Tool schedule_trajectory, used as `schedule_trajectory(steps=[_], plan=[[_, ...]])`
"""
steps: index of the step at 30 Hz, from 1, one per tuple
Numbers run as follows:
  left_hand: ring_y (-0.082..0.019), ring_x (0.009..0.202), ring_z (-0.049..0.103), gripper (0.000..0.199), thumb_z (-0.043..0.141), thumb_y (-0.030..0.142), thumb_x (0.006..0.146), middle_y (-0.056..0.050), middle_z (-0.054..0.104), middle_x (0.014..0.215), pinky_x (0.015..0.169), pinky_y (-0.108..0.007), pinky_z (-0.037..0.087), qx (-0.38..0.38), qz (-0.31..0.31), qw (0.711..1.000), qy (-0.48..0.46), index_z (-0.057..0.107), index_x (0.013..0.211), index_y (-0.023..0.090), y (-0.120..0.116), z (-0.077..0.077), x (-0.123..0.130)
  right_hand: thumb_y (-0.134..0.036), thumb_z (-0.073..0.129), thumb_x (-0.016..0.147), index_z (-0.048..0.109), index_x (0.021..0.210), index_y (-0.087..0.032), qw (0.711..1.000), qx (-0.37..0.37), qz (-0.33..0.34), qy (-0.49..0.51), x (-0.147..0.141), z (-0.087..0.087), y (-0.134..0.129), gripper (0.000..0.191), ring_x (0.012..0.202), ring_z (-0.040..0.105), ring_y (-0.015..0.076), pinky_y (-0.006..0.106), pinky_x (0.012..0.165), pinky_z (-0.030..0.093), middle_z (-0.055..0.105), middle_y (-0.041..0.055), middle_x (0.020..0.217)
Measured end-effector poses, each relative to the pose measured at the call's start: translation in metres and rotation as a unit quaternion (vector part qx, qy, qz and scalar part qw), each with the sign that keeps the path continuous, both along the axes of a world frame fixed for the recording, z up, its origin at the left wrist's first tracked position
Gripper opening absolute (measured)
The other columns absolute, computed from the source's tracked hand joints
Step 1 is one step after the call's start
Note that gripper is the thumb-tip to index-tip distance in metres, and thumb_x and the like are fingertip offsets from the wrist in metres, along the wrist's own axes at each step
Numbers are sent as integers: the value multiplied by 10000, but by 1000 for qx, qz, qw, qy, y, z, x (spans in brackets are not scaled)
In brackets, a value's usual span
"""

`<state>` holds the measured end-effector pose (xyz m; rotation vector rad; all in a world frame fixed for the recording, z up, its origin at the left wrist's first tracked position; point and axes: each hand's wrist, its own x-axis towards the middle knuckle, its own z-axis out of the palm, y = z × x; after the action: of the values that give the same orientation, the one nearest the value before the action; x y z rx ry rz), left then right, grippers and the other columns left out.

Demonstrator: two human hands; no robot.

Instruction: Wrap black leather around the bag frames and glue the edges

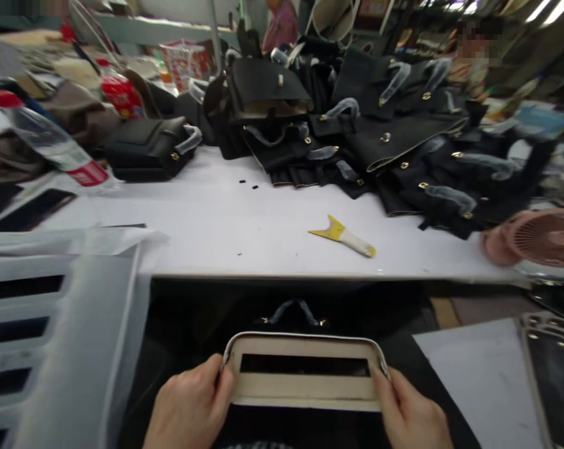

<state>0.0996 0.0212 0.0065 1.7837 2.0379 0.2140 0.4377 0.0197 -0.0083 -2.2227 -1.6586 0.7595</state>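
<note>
Low in the head view, below the table edge, I hold a bag piece (305,388) with a beige inner face, rounded corners and a long rectangular slot. My left hand (191,399) is closed on its left side, thumb on the beige face. My right hand (410,405) grips the right side in the same way. Just beyond the piece, a black bag handle (293,307) wrapped in clear film, with gold-coloured fittings, shows against the dark area. Whether it joins the piece I cannot tell.
On the white table (207,243) lies a yellow forked tool (342,237). Behind it are piled black bags (356,125). A plastic bottle (52,140) and a phone (32,209) lie left, a pink fan (538,237) right. A slotted grey rack (76,337) stands near left. Two people appear behind.
</note>
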Motion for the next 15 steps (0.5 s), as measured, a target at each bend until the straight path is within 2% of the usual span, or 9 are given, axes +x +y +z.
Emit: schedule_trajectory(steps=[4, 7, 11, 13, 15], plan=[[-178, 485, 641, 377, 380, 405, 899, 26, 581, 476, 512, -293, 331, 17, -20, 1000, -5, 514, 583, 248, -4, -13, -10, -669, 470, 871, 735, 1018, -209, 995, 8, -73, 66, -13, 9, -1, 551, 692, 697, 226, 239, 622, 473, 757, 74, 811], [-161, 473, 626, 395, 376, 437, 896, 30, 568, 471, 500, -274, 346, 10, -12, 999, -34, 525, 585, 245, -6, -12, -12, -706, 521, 821, 733, 1053, -188, 987, -6, -113, 117, -13, 7, -4, 606, 723, 689, 214, 212, 628, 485, 746, 56, 783], [-137, 449, 591, 442, 454, 561, 879, 35, 558, 467, 480, -234, 365, -21, -9, 996, -82, 528, 584, 239, -6, -8, -13, -718, 567, 774, 726, 1074, -138, 982, -44, -103, 153, -8, 4, -3, 672, 531, 609, 175, 208, 459, 431, 665, 24, 594], [-136, 445, 590, 460, 493, 604, 852, 34, 561, 463, 473, -228, 365, -17, -3, 996, -91, 529, 577, 237, -5, -9, -13, -713, 575, 771, 725, 1057, -136, 982, -40, -97, 160, -7, 3, -2, 662, 488, 574, 162, 210, 437, 413, 643, 16, 569], [-133, 432, 582, 449, 486, 567, 862, 35, 547, 448, 462, -234, 344, 5, 1, 996, -87, 519, 561, 236, -4, -11, -13, -708, 556, 787, 725, 1008, -151, 985, -33, -90, 143, -7, 3, -2, 623, 487, 559, 158, 210, 451, 414, 627, 12, 564]])
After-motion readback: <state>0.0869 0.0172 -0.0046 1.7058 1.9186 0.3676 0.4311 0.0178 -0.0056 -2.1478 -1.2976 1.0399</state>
